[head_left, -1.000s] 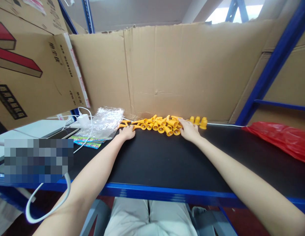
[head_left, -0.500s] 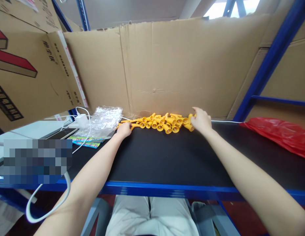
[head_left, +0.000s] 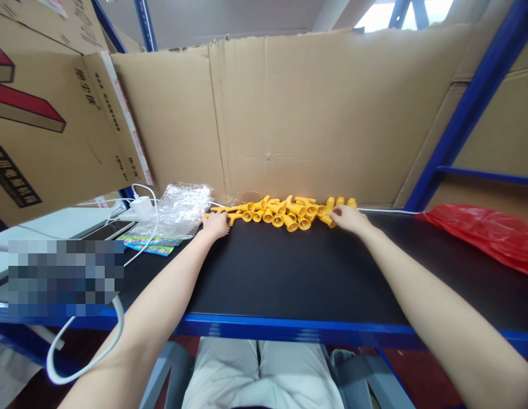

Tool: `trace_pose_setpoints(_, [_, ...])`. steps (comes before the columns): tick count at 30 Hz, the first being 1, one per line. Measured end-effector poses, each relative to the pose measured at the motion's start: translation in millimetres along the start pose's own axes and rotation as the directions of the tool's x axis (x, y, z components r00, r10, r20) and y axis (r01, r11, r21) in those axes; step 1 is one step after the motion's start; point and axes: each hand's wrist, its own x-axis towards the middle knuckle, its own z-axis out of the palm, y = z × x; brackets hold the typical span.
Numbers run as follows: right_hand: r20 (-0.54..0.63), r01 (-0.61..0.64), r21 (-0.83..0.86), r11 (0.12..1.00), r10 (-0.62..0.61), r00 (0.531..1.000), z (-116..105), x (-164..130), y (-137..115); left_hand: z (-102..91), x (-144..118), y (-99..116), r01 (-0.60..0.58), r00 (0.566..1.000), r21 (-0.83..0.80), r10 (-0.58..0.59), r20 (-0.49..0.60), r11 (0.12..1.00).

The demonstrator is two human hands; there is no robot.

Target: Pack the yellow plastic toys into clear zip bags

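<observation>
Yellow horn-shaped plastic pieces lie heaped along the back of the black tabletop, many with their flared mouths facing me. At the heap's left end, my left hand is closed over thin yellow stems, which stick out on both sides of it. My right hand is at the right end, fingers curled and closed against a yellow horn. Behind the right fingers, short yellow ends poke up. The hands partly hide the pieces they touch.
A cardboard wall stands behind the heap. To the left are clear plastic wrap, a phone, a white charger with cables and colourful packets. A red plastic bag lies right. The blue front rail edges the table.
My right hand has come down and slightly right, its raised fingers now curled in against the heap, uncovering the yellow ends behind. My left hand has barely shifted.
</observation>
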Motion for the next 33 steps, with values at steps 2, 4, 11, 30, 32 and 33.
trace_pose_setpoints(2, [-0.006,-0.005,-0.006,1.0,0.005,1.0,0,2,2,1.6,1,0,-0.035,0.999,-0.009,0.035,-0.028,0.999])
trace_pose_setpoints(4, [-0.014,-0.03,-0.012,0.999,0.029,0.999,1,4,8,2.1,0,2,-0.079,0.996,-0.023,0.078,-0.037,0.997])
trace_pose_setpoints(11, [0.005,-0.102,0.002,0.995,0.102,0.995,10,7,29,-3.5,-9,14,-0.166,0.986,-0.036,0.165,-0.02,0.985])
trace_pose_setpoints(30, [-0.129,-0.195,0.016,0.981,0.195,0.972,18,4,55,-11.6,-25,36,-0.296,0.946,-0.091,0.305,0.109,0.951])
trace_pose_setpoints(32, [-0.09,-0.173,-0.01,0.985,0.171,0.981,23,7,57,-12.4,-26,36,-0.29,0.949,-0.075,0.297,0.107,0.954])
trace_pose_setpoints(33, [-0.062,-0.162,-0.024,0.986,0.16,0.985,26,9,57,-12.8,-26,37,-0.291,0.949,-0.071,0.298,0.107,0.954])
